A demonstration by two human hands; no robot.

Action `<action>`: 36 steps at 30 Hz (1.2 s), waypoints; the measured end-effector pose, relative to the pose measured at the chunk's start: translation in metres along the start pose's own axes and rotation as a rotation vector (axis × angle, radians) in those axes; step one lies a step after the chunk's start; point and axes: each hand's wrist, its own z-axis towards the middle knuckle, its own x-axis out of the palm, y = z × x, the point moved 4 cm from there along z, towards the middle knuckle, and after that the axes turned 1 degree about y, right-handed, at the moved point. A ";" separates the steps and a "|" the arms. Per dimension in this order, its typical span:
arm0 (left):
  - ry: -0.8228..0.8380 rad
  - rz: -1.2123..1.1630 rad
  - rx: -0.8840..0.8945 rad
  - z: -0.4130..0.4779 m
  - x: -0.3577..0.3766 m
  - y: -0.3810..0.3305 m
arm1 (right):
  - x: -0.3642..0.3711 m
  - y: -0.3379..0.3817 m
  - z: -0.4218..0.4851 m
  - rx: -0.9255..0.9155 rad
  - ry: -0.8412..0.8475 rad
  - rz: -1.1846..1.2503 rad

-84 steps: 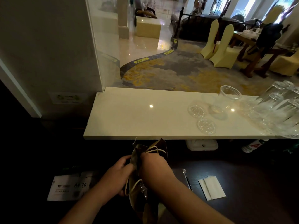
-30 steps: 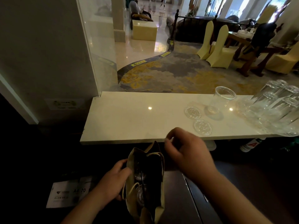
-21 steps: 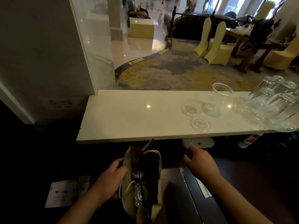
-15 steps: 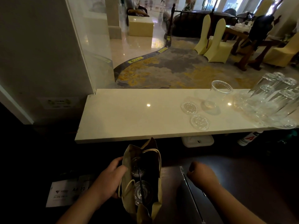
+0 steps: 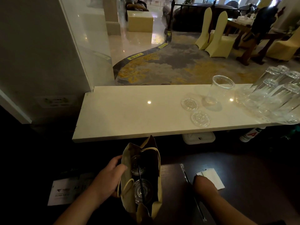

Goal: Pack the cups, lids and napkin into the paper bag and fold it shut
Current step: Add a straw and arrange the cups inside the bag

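Note:
A brown paper bag [image 5: 126, 161] stands open on the dark lower counter, with two lidded clear cups [image 5: 142, 191] and a black straw inside. My left hand [image 5: 108, 177] grips the bag's left wall and holds it open. My right hand [image 5: 203, 184] rests on the near edge of the folded white napkin [image 5: 212, 177], its fingers hidden under the knuckles. On the white ledge stand one clear plastic cup [image 5: 217, 91] and two flat clear lids [image 5: 190, 103] [image 5: 200, 118].
A wrapped straw [image 5: 192, 190] lies on the dark counter between the bag and the napkin. Several upturned glasses [image 5: 274, 93] crowd the ledge's right end. A printed card [image 5: 60, 191] lies at lower left. A white box [image 5: 198, 138] sits under the ledge.
My right hand left the bag's mouth, swung right and down, and came to rest on the napkin. My left hand kept hold of the bag.

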 end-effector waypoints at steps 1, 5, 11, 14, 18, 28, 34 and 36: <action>-0.001 -0.001 -0.001 0.001 0.001 0.001 | 0.004 -0.001 0.001 -0.002 0.003 -0.004; -0.019 0.002 -0.001 0.002 0.001 0.002 | 0.013 -0.002 0.003 0.007 0.001 0.009; -0.031 -0.006 -0.001 0.005 -0.001 0.006 | 0.018 -0.001 0.003 0.026 0.008 0.026; -0.039 0.001 0.008 0.007 0.000 0.008 | 0.016 0.002 0.003 0.024 0.013 0.025; -0.037 0.001 0.007 0.008 -0.001 0.007 | 0.009 0.005 0.000 0.000 0.001 0.052; -0.028 -0.035 0.001 0.002 -0.002 0.003 | -0.074 0.049 -0.047 -0.267 -0.310 0.317; -0.045 -0.068 -0.012 -0.004 0.000 -0.003 | -0.145 0.089 -0.109 -0.473 -0.506 0.398; -0.035 -0.092 -0.026 -0.006 0.001 -0.005 | -0.172 0.103 -0.136 -0.536 -0.568 0.472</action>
